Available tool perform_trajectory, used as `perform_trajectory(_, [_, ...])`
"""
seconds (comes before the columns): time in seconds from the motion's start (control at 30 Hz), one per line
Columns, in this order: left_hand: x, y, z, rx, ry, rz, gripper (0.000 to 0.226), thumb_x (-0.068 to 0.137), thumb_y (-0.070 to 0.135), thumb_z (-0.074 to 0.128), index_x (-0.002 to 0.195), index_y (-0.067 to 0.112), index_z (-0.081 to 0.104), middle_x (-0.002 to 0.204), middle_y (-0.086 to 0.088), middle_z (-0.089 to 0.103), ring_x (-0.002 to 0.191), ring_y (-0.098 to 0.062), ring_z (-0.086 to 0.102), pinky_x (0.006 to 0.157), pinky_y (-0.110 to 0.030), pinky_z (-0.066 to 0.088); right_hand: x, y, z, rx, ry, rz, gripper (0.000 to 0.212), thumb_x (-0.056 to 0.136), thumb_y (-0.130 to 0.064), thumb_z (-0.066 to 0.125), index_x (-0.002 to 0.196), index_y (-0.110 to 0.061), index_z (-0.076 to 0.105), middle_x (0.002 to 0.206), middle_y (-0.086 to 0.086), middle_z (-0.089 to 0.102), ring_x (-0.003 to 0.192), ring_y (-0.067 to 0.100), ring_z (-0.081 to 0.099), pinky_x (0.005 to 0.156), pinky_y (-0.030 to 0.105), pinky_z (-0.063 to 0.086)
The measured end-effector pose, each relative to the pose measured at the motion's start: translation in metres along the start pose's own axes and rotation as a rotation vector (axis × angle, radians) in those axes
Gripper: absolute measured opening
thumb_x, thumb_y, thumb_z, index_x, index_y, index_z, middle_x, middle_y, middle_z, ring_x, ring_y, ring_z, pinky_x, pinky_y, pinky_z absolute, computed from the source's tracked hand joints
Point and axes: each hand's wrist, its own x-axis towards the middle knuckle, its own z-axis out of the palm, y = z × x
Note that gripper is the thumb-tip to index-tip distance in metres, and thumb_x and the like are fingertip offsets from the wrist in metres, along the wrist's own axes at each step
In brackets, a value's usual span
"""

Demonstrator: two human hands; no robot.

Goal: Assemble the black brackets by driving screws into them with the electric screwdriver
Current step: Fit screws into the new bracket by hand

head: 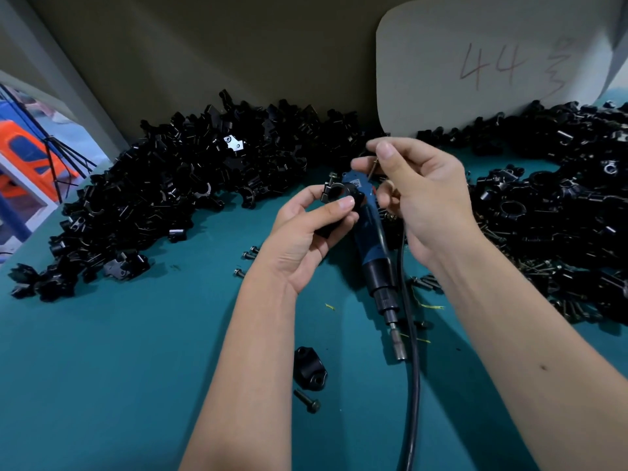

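My left hand [306,239] grips a black bracket [339,195] between thumb and fingers, held above the teal table; a screw sticks out of the bracket's upper left side. My right hand [424,195] pinches a small brass-coloured screw [373,166] between thumb and forefinger, just right of and above the bracket. The blue and black electric screwdriver [373,260] lies on the table under both hands, bit pointing toward me, its black cable [413,385] running to the near edge.
Large heaps of black brackets lie at the back left [176,185] and at the right [550,215]. A single bracket half [309,368] and a black bolt [307,401] lie near me. Loose screws [248,254] dot the teal table [119,368]. A grey card marked 44 [492,66] leans on the wall.
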Motion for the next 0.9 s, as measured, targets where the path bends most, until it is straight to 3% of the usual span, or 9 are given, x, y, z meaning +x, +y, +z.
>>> perform_trajectory(0.17, [-0.003, 0.001, 0.006, -0.074, -0.011, -0.014, 0.018, 0.082, 0.0, 0.075, 0.076, 0.017, 0.079, 0.081, -0.003, 0.074, 0.072, -0.014, 0.072, 0.067, -0.019, 0.059, -0.006, 0.004, 0.01, 0.041, -0.005, 0.022, 0.013, 0.104, -0.009, 0.061, 0.101, -0.007, 0.073, 0.091, 0.01, 0.08, 0.044, 0.009, 0.043, 0.049, 0.018, 0.044])
perform_trajectory(0.3, [-0.004, 0.001, 0.005, -0.101, -0.018, -0.015, 0.012, 0.085, 0.001, 0.074, 0.094, 0.009, 0.071, 0.089, -0.007, 0.074, 0.074, -0.015, 0.071, 0.068, -0.019, 0.059, -0.003, 0.007, 0.006, -0.018, 0.032, -0.015, 0.012, 0.102, -0.009, 0.063, 0.099, -0.007, 0.074, 0.087, 0.01, 0.079, 0.043, 0.011, 0.045, 0.048, 0.02, 0.044])
perform_trajectory(0.57, [-0.003, 0.0, 0.004, -0.067, -0.01, 0.002, 0.023, 0.079, 0.005, 0.076, 0.101, 0.008, 0.069, 0.096, -0.007, 0.074, 0.079, -0.013, 0.071, 0.07, -0.018, 0.059, -0.001, 0.01, 0.004, -0.161, -0.01, -0.109, 0.006, 0.094, -0.012, 0.075, 0.09, -0.01, 0.078, 0.079, 0.005, 0.078, 0.051, 0.011, 0.054, 0.051, 0.019, 0.045])
perform_trajectory(0.67, [-0.003, 0.0, 0.005, -0.06, -0.009, 0.007, 0.027, 0.077, 0.006, 0.076, 0.103, 0.007, 0.068, 0.095, -0.007, 0.075, 0.079, -0.013, 0.071, 0.07, -0.018, 0.058, -0.002, 0.012, 0.006, -0.127, 0.009, -0.016, 0.007, 0.093, -0.014, 0.078, 0.087, -0.011, 0.08, 0.062, -0.001, 0.064, 0.051, 0.007, 0.048, 0.047, 0.018, 0.039])
perform_trajectory(0.77, [-0.004, 0.0, 0.004, -0.087, -0.019, 0.003, 0.024, 0.078, 0.004, 0.075, 0.102, 0.006, 0.07, 0.093, -0.007, 0.074, 0.076, -0.014, 0.07, 0.067, -0.017, 0.058, -0.002, 0.009, 0.005, -0.027, -0.045, 0.115, 0.013, 0.091, -0.019, 0.079, 0.08, -0.012, 0.079, 0.077, 0.01, 0.06, 0.057, 0.009, 0.047, 0.045, 0.019, 0.034])
perform_trajectory(0.83, [-0.004, 0.0, 0.005, -0.102, -0.036, -0.007, 0.014, 0.083, 0.001, 0.074, 0.095, 0.008, 0.074, 0.093, -0.009, 0.073, 0.075, -0.014, 0.069, 0.067, -0.017, 0.058, -0.001, 0.007, 0.004, -0.01, -0.073, 0.151, 0.023, 0.088, -0.024, 0.081, 0.068, -0.017, 0.072, 0.077, 0.011, 0.056, 0.056, 0.009, 0.045, 0.044, 0.019, 0.034])
perform_trajectory(0.9, [-0.004, -0.002, 0.008, -0.128, -0.043, -0.023, 0.009, 0.084, 0.001, 0.073, 0.089, 0.008, 0.076, 0.094, -0.011, 0.071, 0.075, -0.015, 0.069, 0.066, -0.018, 0.058, 0.0, 0.007, 0.003, 0.005, -0.058, 0.168, 0.035, 0.085, -0.029, 0.082, 0.06, -0.019, 0.059, 0.064, 0.005, 0.049, 0.052, 0.01, 0.041, 0.042, 0.019, 0.034])
